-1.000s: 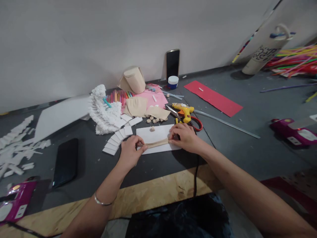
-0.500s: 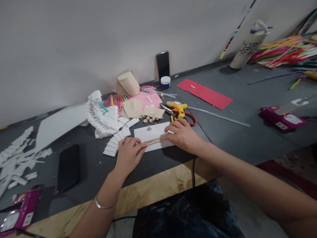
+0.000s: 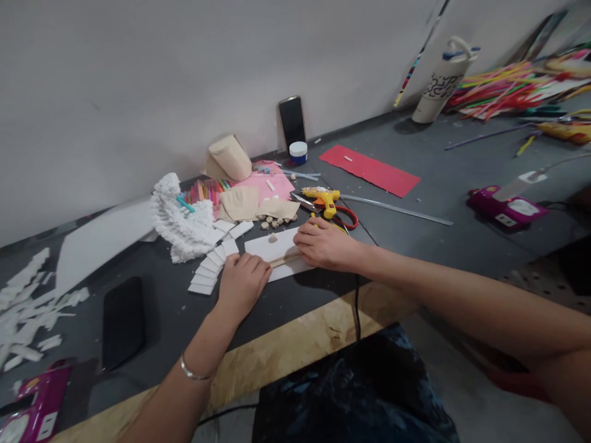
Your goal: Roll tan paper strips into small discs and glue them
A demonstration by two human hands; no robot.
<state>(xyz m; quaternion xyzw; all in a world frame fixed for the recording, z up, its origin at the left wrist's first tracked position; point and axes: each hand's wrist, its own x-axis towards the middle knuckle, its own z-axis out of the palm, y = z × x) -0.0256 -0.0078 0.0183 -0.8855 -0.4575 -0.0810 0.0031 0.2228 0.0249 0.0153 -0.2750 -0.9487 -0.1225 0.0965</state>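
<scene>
A thin beige strip (image 3: 285, 259) lies across a white card (image 3: 295, 269) near the table's front edge. My left hand (image 3: 244, 282) is closed at the strip's left end, thumb and fingers together on it. Over the right end, my right hand (image 3: 327, 245) bends its fingers down onto the strip and card, hiding that end. A small beige piece (image 3: 273, 238) rests on the card behind the strip. Close behind my right hand are the yellow glue gun (image 3: 325, 200) and red-handled scissors (image 3: 348, 216). White card strips (image 3: 205, 272) fan out beside my left hand.
Small beige rolls (image 3: 272, 224), a beige paper roll (image 3: 228, 159) and a fluffy white piece (image 3: 178, 221) lie behind. A black phone (image 3: 124, 323) is at left, red paper (image 3: 369, 171) at back right. Purple power strips (image 3: 508, 209) sit on both sides.
My right hand has shifted left along the strip, closer to my left hand. The view has turned slightly right. My left hand stays at the strip's left end.
</scene>
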